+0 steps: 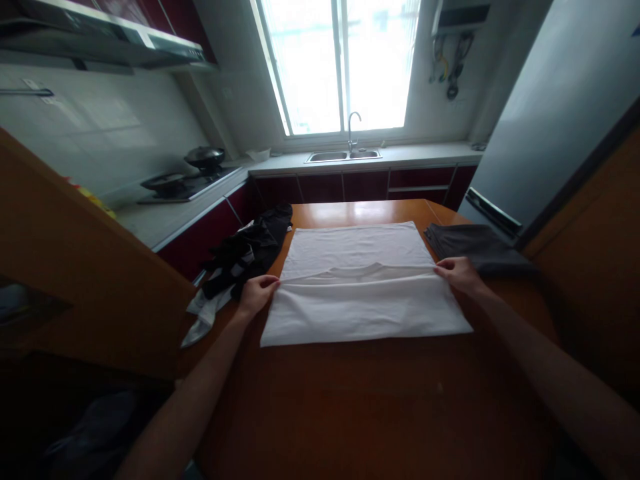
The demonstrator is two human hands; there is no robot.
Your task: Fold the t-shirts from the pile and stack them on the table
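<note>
Head view: white shirt [367,307] spread flat on the wooden bench [370,407], nearer part apparently doubled over, with the neckline lying across its middle. Left hand [259,293]: thumb and fingertips pinched together on the shirt's left edge, at the fold line. Right hand [459,273]: same pinch at the matching spot on the shirt's right edge; no gap visible at either grip.

Handling (judged): light, soft, limp fabric; not fragile, little slip, but prone to wrinkle or sag mid-span. Best hold: both side edges level with the fold, layers pinched together, even tension.

Surroundings: rumpled heap of dark clothes [250,247] just left of the shirt; grey folded garment [473,243] just right of it. Well beyond the shirt: double-basin sink [327,157] with faucet [350,133], below the window [307,67].
</note>
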